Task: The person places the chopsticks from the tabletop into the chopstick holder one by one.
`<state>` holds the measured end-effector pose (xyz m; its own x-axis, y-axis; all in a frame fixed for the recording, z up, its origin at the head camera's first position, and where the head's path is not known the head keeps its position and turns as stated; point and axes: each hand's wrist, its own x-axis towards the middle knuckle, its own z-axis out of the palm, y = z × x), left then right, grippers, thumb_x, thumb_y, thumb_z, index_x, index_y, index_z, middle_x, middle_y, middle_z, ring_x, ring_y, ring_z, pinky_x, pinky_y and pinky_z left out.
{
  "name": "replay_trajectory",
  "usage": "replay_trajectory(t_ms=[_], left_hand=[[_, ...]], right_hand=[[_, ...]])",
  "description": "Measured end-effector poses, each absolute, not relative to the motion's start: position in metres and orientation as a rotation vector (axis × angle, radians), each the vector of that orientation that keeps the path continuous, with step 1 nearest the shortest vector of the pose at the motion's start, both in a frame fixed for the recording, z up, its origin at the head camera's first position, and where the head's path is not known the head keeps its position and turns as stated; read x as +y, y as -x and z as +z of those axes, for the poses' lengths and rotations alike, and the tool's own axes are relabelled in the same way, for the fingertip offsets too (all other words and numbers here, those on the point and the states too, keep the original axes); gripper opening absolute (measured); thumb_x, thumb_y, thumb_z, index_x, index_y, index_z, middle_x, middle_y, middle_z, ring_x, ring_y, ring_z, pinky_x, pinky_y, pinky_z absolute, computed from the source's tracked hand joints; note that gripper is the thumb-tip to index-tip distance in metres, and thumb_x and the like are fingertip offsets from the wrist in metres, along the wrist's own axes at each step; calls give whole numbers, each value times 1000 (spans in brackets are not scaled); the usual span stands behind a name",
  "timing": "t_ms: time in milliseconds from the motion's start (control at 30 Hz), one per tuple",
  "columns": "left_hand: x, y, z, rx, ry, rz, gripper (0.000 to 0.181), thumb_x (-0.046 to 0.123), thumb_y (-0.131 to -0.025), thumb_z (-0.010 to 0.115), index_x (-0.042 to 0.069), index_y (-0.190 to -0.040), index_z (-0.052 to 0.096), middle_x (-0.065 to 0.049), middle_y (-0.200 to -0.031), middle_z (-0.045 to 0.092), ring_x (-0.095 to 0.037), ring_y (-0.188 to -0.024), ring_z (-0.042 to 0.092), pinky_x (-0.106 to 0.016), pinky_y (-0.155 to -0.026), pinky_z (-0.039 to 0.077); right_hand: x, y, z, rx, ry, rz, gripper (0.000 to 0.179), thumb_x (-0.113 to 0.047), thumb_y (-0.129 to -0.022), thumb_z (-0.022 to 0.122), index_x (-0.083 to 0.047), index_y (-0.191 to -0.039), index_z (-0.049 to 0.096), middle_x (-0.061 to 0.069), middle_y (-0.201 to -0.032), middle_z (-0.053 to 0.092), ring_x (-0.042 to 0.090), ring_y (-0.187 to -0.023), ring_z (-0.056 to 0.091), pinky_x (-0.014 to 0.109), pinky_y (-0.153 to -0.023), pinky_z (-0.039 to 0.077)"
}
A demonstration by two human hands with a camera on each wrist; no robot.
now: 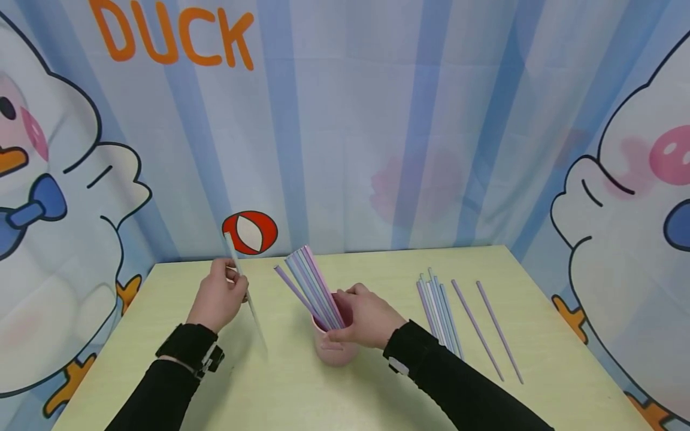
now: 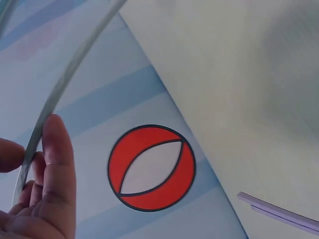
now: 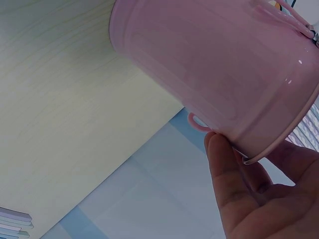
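My left hand (image 1: 220,294) pinches a pale, whitish-green drinking straw (image 2: 67,77) between thumb and fingers, left of a small pink metal bucket (image 1: 335,353). The straw stands tilted, its top leaning left in the head view. My right hand (image 1: 369,317) grips the bucket by its rim; in the right wrist view the fingers (image 3: 222,169) lie against the rim, near a small loop on the bucket's side. A bundle of purple, blue and pink straws (image 1: 315,287) leans left inside the bucket. One purple straw stands apart from that bundle, tilted further left.
On the table (image 1: 280,395), right of the bucket, lies a group of pastel straws (image 1: 438,311), partly behind my right forearm. Two purple straws (image 1: 498,329) lie separately further right. Behind the table hangs a blue striped curtain (image 1: 350,120) with duck pictures.
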<state>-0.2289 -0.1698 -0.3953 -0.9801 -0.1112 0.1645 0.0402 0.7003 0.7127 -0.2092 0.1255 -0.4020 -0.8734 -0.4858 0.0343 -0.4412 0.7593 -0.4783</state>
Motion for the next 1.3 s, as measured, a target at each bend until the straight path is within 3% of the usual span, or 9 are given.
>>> replay_trajectory(t_ms=[333,567,700,967,1100,1233,1300], left_hand=[[-148,217,-371,-2527,74,-1270,43,19,-103,44,-5,-136,32,-18,-104,56,-25,-75,70,-45,-75,60],[-139,214,-361,-2471,100,-1320,39,21,-103,45,-2,-132,34,-16,-104,55,-25,-77,70,-41,-75,61],[-136,211,-355,-2413,135,-1338,35,19,-103,45,-3,-128,35,-16,-106,56,-22,-78,70,-36,-74,61],[-126,206,-343,-2303,183,-1435,39,19,-102,48,-3,-130,33,-16,-103,56,-19,-71,68,-15,-69,57],[-121,206,-345,-2317,170,-1477,39,20,-102,49,-3,-130,33,-17,-106,56,-26,-77,70,-24,-75,59],[-118,206,-353,-2364,148,-1459,36,20,-102,49,-1,-127,35,-16,-106,57,-26,-79,71,-37,-80,59],[-116,207,-358,-2383,151,-1457,34,19,-102,50,-2,-125,36,-15,-105,57,-25,-79,71,-37,-79,60]], right_hand=[[126,208,-400,2873,765,-753,78,-51,-73,80,-11,-136,58,6,-111,54,19,-93,55,36,-88,54],[126,207,-403,2909,775,-741,79,-58,-71,77,-14,-134,59,7,-111,55,19,-93,57,37,-86,54],[126,207,-403,2925,757,-733,82,-61,-70,77,-14,-134,58,7,-111,55,20,-93,57,39,-86,54],[125,206,-402,2922,735,-738,84,-61,-68,77,-13,-135,59,7,-111,55,20,-94,57,39,-87,53],[125,206,-403,2923,743,-741,83,-61,-68,78,-14,-134,59,7,-110,55,20,-93,57,39,-86,54],[124,206,-405,2931,754,-728,82,-62,-68,77,-15,-132,60,7,-109,55,20,-92,57,39,-85,54],[124,207,-405,2932,750,-723,82,-63,-68,77,-15,-132,60,7,-109,55,20,-91,57,39,-85,54]])
